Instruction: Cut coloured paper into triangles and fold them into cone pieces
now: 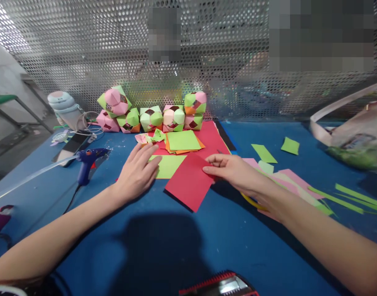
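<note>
In the centre of the frame, the right hand pinches a red paper piece, its thumb on top of the right-hand edge and its fingers curled at that same side. The piece is a plain, flat four-sided cut with crisp straight edges and no visible fold or print. It sits slantwise, one corner pointing to the bottom of the frame, with a thin dark shadow along its lower-left edge. Its upper-left part covers some of a yellow-green paper sheet.

Left of centre, the left hand is palm down, grasping nothing, its fingers loosely spread over the left end of that sheet; whether they press on it I cannot tell. Just above, a stack of green and orange paper squares lies on a larger red sheet. Blue counter shows below.
</note>
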Tool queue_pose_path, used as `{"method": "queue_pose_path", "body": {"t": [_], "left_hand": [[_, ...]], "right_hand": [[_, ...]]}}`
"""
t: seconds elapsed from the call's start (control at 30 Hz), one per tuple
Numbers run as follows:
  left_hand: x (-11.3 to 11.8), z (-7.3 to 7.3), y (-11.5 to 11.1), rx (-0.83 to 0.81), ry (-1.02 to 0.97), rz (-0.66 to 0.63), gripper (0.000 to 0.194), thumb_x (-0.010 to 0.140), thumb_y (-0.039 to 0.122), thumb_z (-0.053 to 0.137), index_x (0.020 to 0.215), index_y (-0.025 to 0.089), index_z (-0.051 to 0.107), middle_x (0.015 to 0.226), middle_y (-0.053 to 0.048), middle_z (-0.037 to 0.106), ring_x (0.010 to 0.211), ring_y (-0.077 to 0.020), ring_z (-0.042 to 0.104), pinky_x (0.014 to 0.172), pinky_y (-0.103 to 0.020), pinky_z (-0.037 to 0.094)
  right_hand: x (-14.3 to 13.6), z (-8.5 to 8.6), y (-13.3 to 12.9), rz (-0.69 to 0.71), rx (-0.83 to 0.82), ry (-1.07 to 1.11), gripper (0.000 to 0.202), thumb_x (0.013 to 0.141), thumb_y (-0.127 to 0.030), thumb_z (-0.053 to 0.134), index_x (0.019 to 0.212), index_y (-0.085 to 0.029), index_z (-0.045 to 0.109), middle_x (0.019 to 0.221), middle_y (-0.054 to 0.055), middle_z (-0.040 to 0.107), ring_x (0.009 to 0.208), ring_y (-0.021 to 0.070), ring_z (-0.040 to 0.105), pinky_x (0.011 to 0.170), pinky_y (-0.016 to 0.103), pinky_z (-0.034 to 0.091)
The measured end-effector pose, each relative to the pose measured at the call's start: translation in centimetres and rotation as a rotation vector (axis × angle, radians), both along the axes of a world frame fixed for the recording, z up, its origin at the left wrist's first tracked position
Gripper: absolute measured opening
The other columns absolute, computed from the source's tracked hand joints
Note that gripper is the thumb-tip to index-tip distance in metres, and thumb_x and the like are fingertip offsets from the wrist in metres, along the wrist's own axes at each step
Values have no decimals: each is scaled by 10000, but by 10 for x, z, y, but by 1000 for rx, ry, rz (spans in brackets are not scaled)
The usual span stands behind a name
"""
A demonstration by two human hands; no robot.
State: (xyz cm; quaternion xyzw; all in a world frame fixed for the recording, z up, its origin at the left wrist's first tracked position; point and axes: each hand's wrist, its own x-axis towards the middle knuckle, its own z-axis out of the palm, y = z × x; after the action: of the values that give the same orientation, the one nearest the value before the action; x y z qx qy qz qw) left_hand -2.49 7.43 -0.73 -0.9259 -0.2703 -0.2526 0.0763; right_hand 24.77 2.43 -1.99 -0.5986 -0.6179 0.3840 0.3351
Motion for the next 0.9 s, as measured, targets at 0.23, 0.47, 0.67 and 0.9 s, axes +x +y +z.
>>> {"method": "queue_pose_path", "body": {"t": [0.23, 0.47, 0.67, 0.9], "left_hand": [[24, -5, -44, -813, -340, 27, 343, 840, 238, 537, 1171, 167, 487, 970, -65, 606, 754, -123, 576, 683, -267, 518], [33, -27, -46, -1099, -441, 27, 303, 798, 160, 510, 1100, 163, 525, 815, -6, 565, 634, -74, 511, 571, -195, 446], [33, -34, -41, -1081, -479, 20, 285, 797, 157, 506, 1081, 152, 527, 831, -14, 571, 666, -80, 534, 605, -205, 463], [32, -35, -35, -899, -377, 52, 295, 783, 103, 493, 1070, 158, 534, 807, 0, 612, 683, -87, 535, 656, -222, 456]], "right_hand": [[-17, -4, -29, -78, -145, 403, 298, 659, -421, 727, 770, -177, 597, 717, 13, 660, 629, 142, 607, 592, 275, 487], [-23, -13, -34, -34, 101, 41, 205, 803, -405, 605, 810, -201, 615, 756, 2, 649, 663, 160, 585, 600, 286, 466], [-25, -19, -32, -141, 302, -101, 95, 805, -309, 610, 824, -216, 619, 824, 13, 671, 747, 181, 614, 683, 302, 490], [-23, -31, -36, 137, 589, -199, 110, 831, -123, 533, 788, -224, 534, 866, 37, 655, 862, 199, 607, 816, 388, 448]]}}
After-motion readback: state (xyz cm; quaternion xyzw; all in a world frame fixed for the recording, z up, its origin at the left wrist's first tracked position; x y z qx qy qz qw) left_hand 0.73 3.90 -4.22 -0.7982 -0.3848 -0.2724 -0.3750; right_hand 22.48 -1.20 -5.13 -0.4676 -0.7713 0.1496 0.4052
